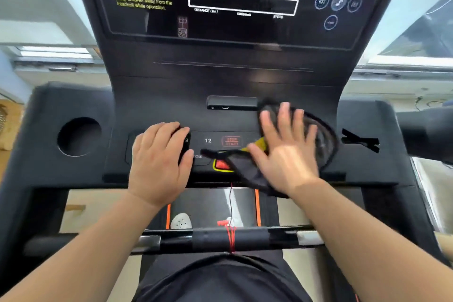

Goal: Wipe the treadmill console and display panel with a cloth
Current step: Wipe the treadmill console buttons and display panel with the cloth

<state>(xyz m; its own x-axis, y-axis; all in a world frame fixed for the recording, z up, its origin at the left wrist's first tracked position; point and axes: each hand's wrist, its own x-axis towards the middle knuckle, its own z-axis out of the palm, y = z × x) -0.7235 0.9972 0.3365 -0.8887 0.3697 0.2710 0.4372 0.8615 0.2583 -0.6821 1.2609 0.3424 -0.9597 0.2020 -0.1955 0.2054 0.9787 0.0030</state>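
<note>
Console [232, 86]: right hand [284, 149] blurred, covering cloth [318, 135].

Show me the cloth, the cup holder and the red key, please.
cloth [325, 140]: head view, its blurred right edge.
cup holder [79, 136]: head view, round hole.
red key [221, 165]: head view, red face.

Cloth [321, 135] motion-blurred, display panel [232, 28] top cropped

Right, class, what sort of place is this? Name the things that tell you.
Probably a gym or home workout room: a treadmill console, its display panel labelled calories and distance, and the running belt below.
</note>
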